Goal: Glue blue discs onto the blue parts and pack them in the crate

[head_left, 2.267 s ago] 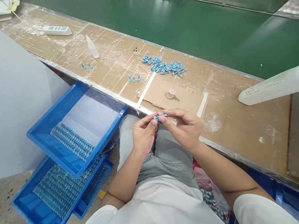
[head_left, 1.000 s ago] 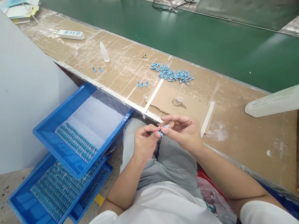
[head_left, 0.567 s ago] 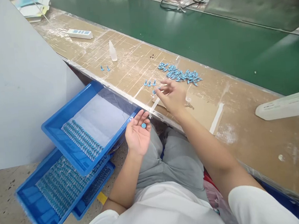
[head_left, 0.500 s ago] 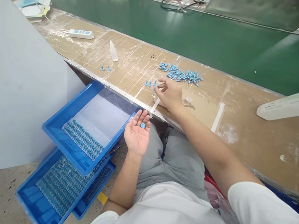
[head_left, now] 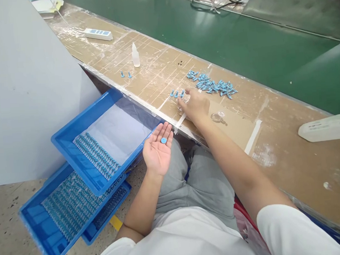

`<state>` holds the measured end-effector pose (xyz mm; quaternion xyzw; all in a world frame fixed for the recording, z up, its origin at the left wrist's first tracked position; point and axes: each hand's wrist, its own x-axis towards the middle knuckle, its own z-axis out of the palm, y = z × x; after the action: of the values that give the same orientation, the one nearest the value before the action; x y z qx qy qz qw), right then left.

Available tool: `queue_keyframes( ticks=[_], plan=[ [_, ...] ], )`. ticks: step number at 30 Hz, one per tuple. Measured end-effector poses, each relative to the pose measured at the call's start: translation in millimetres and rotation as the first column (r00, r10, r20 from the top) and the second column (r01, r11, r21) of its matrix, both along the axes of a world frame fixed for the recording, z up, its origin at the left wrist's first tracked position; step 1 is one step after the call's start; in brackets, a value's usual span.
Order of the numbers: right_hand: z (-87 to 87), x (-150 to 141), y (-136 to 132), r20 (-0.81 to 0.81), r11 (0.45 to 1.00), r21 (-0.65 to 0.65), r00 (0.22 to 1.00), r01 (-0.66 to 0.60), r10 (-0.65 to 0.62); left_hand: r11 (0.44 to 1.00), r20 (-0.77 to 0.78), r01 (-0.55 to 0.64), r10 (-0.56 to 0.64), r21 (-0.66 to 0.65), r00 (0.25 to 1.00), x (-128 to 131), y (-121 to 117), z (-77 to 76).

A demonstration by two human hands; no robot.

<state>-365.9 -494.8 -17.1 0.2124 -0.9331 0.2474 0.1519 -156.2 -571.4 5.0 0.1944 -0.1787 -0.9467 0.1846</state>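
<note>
My left hand [head_left: 158, 151] lies palm up over my lap, fingers stretched out, with a small round blue piece [head_left: 163, 140] resting on them. My right hand [head_left: 194, 104] reaches onto the brown bench [head_left: 290, 150], its fingers curled down against the surface right beside a short row of upright blue pieces [head_left: 176, 93]. What its fingertips pinch is hidden. A loose pile of the same blue pieces [head_left: 213, 86] lies just beyond that hand.
Two stacked blue trays, upper [head_left: 71, 128] and lower [head_left: 33, 218], hold rows of blue pieces at my left. On the bench stand a small clear bottle [head_left: 135, 55], two more blue pieces [head_left: 125, 74], a power strip [head_left: 98, 34], a clear ring [head_left: 216, 117] and a white device [head_left: 327, 126]. A green conveyor [head_left: 239, 41] runs behind.
My hands were together over my lap working a blue piece. They parted: the right went forward to the row on the bench, and the left turned palm up with a round piece.
</note>
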Motion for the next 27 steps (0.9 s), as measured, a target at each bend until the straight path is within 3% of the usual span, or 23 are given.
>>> queue_keyframes(
  ticks=[3,7,11,15,18,20,24,27],
  plan=[
    [18.4,42,14,-0.004,0.982,-0.160,0.995,-0.098,0.098,1.000,-0.028,-0.025,0.025,0.011,0.999,-1,2,-2.4],
    [30.0,110,35,0.098,0.895,-0.343,0.937,-0.286,0.336,0.998,-0.034,-0.060,0.060,-0.006,0.998,-5,7,-1.7],
    [17.8,150,42,0.192,0.844,-0.458,0.895,-0.280,0.401,0.998,-0.019,-0.035,0.034,-0.059,0.999,-9,18,-1.2],
    [2.0,167,37,0.218,0.796,-0.573,0.899,-0.197,0.379,0.997,-0.019,-0.020,0.018,-0.078,1.000,-9,34,-4.2],
    [4.0,172,42,0.295,0.734,-0.669,0.864,-0.117,0.408,0.994,-0.004,0.012,-0.013,-0.107,1.000,-5,40,-4.8],
    [12.1,172,52,0.436,0.677,-0.736,0.760,-0.007,0.482,0.988,0.000,0.069,-0.070,-0.142,0.998,0,40,-4.0],
    [29.0,161,77,0.672,0.554,-0.740,0.397,0.381,0.625,0.945,-0.046,0.189,-0.209,-0.268,0.977,9,44,-5.4],
    [32.0,154,88,0.642,0.428,-0.730,0.323,0.532,0.695,0.915,-0.063,0.199,-0.235,-0.350,0.970,10,54,-11.1]
  ],
)
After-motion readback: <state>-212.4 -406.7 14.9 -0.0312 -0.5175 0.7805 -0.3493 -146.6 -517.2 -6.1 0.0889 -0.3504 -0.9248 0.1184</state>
